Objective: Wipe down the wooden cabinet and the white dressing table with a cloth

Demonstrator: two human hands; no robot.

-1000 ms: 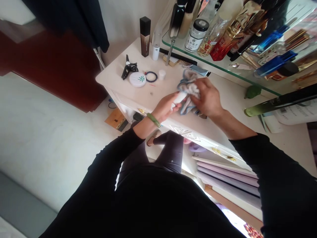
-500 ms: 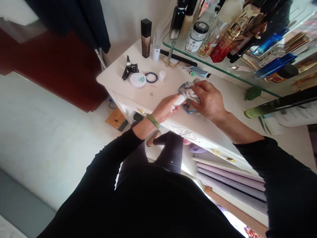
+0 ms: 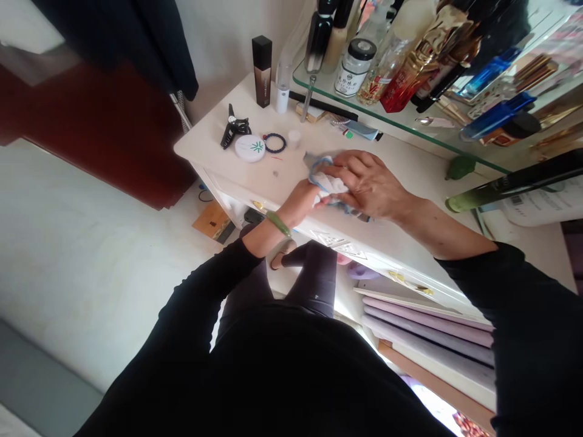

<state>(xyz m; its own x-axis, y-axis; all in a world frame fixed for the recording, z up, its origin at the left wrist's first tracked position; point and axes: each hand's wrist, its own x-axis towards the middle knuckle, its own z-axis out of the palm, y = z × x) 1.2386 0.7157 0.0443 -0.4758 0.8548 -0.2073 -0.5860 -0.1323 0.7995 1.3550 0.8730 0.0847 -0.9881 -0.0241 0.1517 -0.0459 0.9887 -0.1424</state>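
Over the front of the white dresser top, my left hand is closed around a white tube-like container, now mostly hidden under cloth and fingers. My right hand presses a white and blue cloth around that container, its fingers curled over the top. Loose ends of the cloth hang out on both sides of the hands. To their left lie a round white case with a green star mark, a dark beaded bracelet and a small white cap.
A black hair clip, a brown-black box-shaped bottle and a clear spray bottle stand at the far left of the dresser. Above its back edge, a glass shelf carries many bottles and jars. A green-black bottle is at right.
The right hand has moved left and down, bringing the cloth over the white container, which showed bare in the left hand before. The left hand has shifted slightly.
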